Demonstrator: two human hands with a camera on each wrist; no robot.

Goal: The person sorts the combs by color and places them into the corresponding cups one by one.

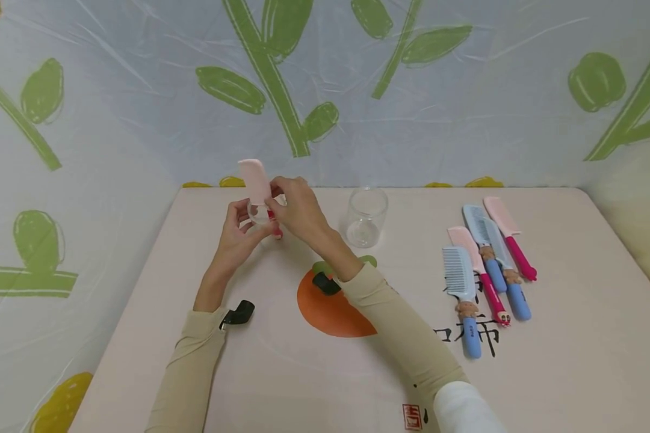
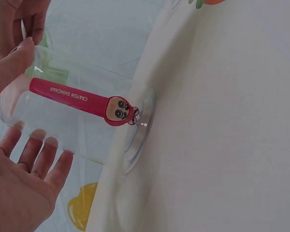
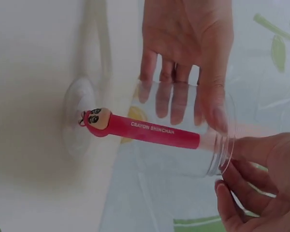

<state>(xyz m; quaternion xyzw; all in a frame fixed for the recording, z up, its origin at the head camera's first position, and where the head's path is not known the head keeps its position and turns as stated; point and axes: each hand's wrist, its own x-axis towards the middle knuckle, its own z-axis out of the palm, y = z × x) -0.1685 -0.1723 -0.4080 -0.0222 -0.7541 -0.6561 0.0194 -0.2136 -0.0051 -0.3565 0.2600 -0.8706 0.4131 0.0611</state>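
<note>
The right hand (image 1: 298,207) pinches the pink comb (image 1: 254,182) beside the rim of a clear jar (image 2: 89,133), and the left hand (image 1: 238,237) holds this jar with thumb and fingers around its wall. The comb's red handle is inside the jar, with its end near the base; the blade stands above the rim. So the step seems to be placing the comb; the next move probably calls for releasing it gently while the jar is steadied. Another jar (image 1: 366,218) stands nearby, and five combs (image 1: 489,291) lie on the table's (image 1: 281,373) right side.
</note>
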